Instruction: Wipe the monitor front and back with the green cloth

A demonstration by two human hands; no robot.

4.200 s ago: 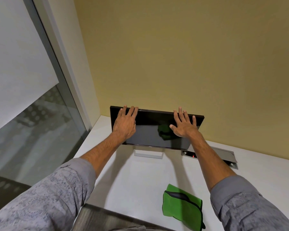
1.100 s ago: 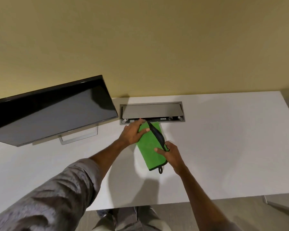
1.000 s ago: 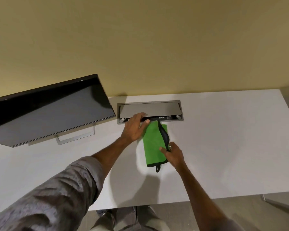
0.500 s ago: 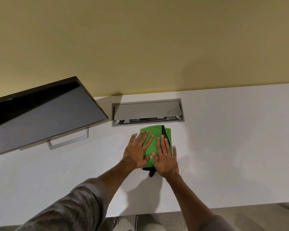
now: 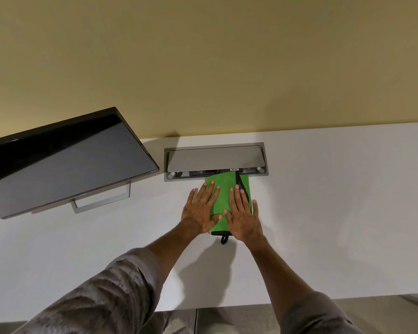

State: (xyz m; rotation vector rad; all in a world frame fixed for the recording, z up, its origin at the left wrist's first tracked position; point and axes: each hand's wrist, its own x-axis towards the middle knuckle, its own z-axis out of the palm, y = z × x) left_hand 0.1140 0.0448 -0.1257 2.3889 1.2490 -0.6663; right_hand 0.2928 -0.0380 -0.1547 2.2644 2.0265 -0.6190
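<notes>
- A person's left hand (image 5: pixel 201 211) and right hand (image 5: pixel 242 216) lie palm-down, side by side, on a folded green cloth (image 5: pixel 223 192) on a white table (image 5: pixel 336 213).
- Both hands are flat with fingers spread; neither has a grip on anything, and the thumbs nearly meet over the cloth's near half.
- The cloth has a black trim strip (image 5: pixel 240 186) along its right part and a small black loop (image 5: pixel 224 239) poking out at the near edge between the wrists.
- Its far edge overlaps the front lip of a grey cable box (image 5: pixel 215 157) set into the table near the yellow wall (image 5: pixel 203 68).
- The monitor (image 5: pixel 58 162), dark-screened and on a silver stand (image 5: pixel 101 201), stands to the left, well apart from both hands.
- Patterned grey sleeves (image 5: pixel 101 292) cover the forearms.
</notes>
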